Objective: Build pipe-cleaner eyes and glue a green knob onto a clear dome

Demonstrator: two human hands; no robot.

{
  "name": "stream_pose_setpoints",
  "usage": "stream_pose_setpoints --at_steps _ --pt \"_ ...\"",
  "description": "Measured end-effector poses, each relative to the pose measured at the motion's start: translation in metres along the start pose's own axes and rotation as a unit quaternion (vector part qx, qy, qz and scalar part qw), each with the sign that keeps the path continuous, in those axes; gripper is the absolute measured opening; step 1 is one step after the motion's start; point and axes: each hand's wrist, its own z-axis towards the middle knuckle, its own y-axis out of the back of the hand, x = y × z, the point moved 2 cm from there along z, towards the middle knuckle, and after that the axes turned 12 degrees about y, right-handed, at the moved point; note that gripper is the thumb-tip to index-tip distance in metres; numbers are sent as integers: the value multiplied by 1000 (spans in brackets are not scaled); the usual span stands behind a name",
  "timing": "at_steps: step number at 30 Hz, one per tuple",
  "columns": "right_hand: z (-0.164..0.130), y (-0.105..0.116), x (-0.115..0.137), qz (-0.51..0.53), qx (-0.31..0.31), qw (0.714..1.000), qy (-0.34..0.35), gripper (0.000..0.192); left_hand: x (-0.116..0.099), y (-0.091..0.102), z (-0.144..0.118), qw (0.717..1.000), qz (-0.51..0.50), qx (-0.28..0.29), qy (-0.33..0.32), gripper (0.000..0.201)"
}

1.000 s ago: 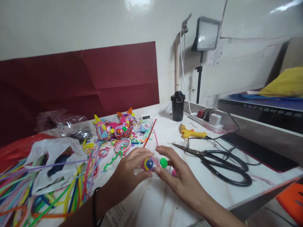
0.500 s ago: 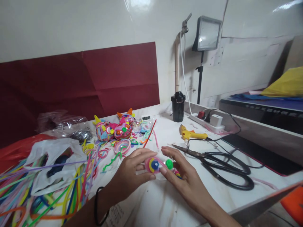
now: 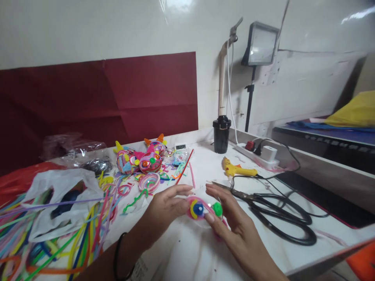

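Note:
A clear ball trimmed with pink pipe cleaner (image 3: pixel 195 209) is between my two hands above the table. It bears a round eye of blue and yellow pipe cleaner and a green fuzzy knob, both facing me. My left hand (image 3: pixel 168 208), with a black band at its wrist, has its thumb and fingers against the ball's left side. My right hand (image 3: pixel 236 224) grips the ball from the right, thumb on the front near the green knob and fingers behind. The ball's back and part of its right side are hidden.
Finished pipe-cleaner animal heads (image 3: pixel 149 160) sit behind, among scraps. Loose pipe cleaners (image 3: pixel 84 238) and a white plastic bag (image 3: pixel 38 183) lie left. Large black scissors (image 3: pixel 252 197), a yellow glue gun (image 3: pixel 238 170), a power strip (image 3: pixel 271 162) and a black cup (image 3: pixel 221 136) are right.
My left thumb has moved up from below the ball to its left side beside the eye. My right hand keeps its grip. The view has shifted slightly.

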Motion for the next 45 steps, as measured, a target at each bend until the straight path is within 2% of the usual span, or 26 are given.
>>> stream_pose_setpoints --at_steps 6,11,16,21,28,35,39,45 --pt "-9 5 1 -32 0 996 82 41 2 -5 1 997 -54 57 15 41" --pt "-15 9 4 -31 0 992 125 44 2 -8 -1 991 -66 117 18 31" --pt "-22 11 8 7 -5 995 104 47 1 -10 -2 992 -46 121 -6 18" --pt "-26 11 9 8 -21 994 105 46 3 -9 -4 986 -62 155 -27 11" --pt "-25 9 11 9 -15 993 117 46 6 -9 -4 981 -95 171 1 18" --pt "-17 5 13 43 -6 997 61 40 7 -12 5 968 -174 173 46 33" --pt "-15 4 11 46 0 997 55 41 7 -11 6 962 -197 176 71 34" --pt "-10 2 6 80 -21 996 11 40 9 -11 5 960 -213 173 50 32"
